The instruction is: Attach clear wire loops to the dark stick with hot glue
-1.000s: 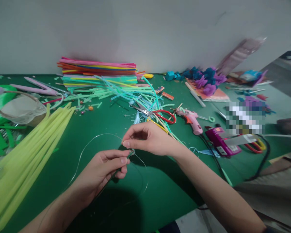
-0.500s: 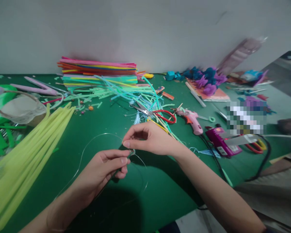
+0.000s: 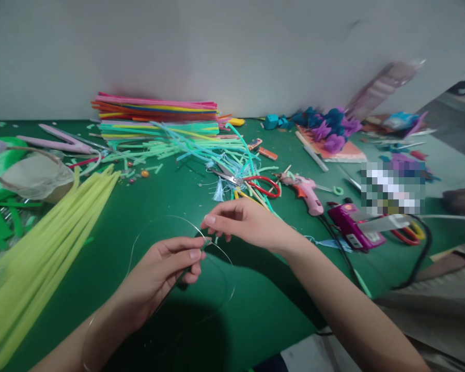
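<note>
Near the table's [image 3: 256, 320] front edge, the left hand [image 3: 166, 271] pinches a thin wire loop [image 3: 170, 219] where its ends cross, while the right hand's [image 3: 248, 225] fingers are loosely apart just beside it; joining likely needs a firm re-pinch.

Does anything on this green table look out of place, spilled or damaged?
Small beads and short cut green pieces lie scattered loose near the yellow sticks. Turquoise strands lie tangled over the red-handled scissors. Nothing looks damaged.
</note>
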`<state>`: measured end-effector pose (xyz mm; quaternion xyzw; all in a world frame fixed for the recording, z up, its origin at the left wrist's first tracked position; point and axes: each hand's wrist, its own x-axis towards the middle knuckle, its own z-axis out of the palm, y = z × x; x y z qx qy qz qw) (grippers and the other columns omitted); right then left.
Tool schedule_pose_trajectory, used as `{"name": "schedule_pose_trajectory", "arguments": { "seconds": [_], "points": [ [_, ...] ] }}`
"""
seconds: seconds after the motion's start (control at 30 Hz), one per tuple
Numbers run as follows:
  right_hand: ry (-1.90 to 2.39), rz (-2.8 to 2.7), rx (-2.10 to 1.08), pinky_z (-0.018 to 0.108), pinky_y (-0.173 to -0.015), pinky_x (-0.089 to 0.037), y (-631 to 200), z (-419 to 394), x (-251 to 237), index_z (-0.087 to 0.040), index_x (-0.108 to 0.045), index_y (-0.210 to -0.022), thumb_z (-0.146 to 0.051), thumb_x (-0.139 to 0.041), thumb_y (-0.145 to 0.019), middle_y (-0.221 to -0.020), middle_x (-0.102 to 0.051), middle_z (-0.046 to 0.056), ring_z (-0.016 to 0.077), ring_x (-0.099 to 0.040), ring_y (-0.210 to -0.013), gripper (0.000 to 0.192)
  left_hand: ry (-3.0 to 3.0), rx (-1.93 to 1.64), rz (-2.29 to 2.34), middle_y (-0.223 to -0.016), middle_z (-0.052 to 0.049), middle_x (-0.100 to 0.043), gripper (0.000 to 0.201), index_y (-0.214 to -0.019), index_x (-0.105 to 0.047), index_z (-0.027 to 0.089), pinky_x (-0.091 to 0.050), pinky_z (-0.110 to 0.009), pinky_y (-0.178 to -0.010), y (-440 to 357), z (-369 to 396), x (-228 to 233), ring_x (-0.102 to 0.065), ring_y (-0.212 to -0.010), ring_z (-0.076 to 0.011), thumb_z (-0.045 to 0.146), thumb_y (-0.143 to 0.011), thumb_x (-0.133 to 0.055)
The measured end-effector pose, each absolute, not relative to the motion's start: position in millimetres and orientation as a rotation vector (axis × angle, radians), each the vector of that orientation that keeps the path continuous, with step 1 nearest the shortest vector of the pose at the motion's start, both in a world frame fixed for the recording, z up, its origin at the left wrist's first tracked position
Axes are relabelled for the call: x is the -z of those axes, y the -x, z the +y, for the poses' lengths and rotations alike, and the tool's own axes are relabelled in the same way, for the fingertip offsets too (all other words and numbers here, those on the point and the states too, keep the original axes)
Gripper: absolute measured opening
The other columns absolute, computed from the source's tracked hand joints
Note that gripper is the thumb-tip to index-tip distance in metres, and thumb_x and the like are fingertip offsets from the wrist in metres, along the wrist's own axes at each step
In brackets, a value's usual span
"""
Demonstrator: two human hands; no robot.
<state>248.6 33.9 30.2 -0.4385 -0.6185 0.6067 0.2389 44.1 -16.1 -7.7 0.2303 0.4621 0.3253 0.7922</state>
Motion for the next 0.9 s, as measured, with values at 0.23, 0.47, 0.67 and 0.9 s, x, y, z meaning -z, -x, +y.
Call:
{"name": "schedule_pose_trajectory", "arguments": {
  "seconds": [0.23,0.47,0.67,0.9],
  "points": [
    [1.011,-1.516,-1.868,0.022,-0.069,-0.047,-236.8,37.0,-24.5,-0.016,-0.074,-0.087,-0.04,-0.079,-0.076,-0.078,-0.069,-0.001,0.0091,-0.059,-0.072,0.027,-0.513,-0.705,0.993,-0.069,-0.001,-0.07,0.022,-0.085,-0.078,0.018,-0.044,-0.013,-0.048,-46.1,-17.0,5.5,-0.057,-0.055,-0.005,0.022,-0.066,-0.087],
    [0.978,-1.493,-1.871,0.022,-0.067,-0.048,-239.6,38.4,-15.1,-0.018,-0.073,-0.087,-0.035,-0.079,-0.076,-0.077,-0.068,-0.001,0.009,-0.059,-0.07,0.021,-0.485,-0.698,1.016,-0.072,-0.003,-0.072,0.027,-0.089,-0.077,0.018,-0.045,-0.014,-0.05,-45.9,-16.0,6.5,-0.057,-0.055,-0.0055,0.023,-0.064,-0.088],
    [0.982,-1.52,-1.847,0.021,-0.062,-0.044,-240.0,38.7,-16.1,-0.017,-0.073,-0.087,-0.034,-0.078,-0.077,-0.073,-0.066,-0.002,0.0078,-0.056,-0.067,0.02,-0.497,-0.693,1.019,-0.071,-0.002,-0.071,0.026,-0.089,-0.077,0.019,-0.044,-0.014,-0.05,-44.0,-17.1,9.6,-0.057,-0.055,-0.0054,0.023,-0.065,-0.087],
    [0.998,-1.567,-1.81,0.022,-0.059,-0.044,-239.6,37.6,-18.8,-0.017,-0.073,-0.087,-0.041,-0.078,-0.076,-0.07,-0.065,-0.002,0.0088,-0.055,-0.065,0.027,-0.525,-0.683,1.002,-0.071,-0.001,-0.071,0.022,-0.088,-0.077,0.02,-0.044,-0.014,-0.05,-44.1,-16.7,8.5,-0.058,-0.055,-0.0048,0.024,-0.068,-0.086]
  ]
}}
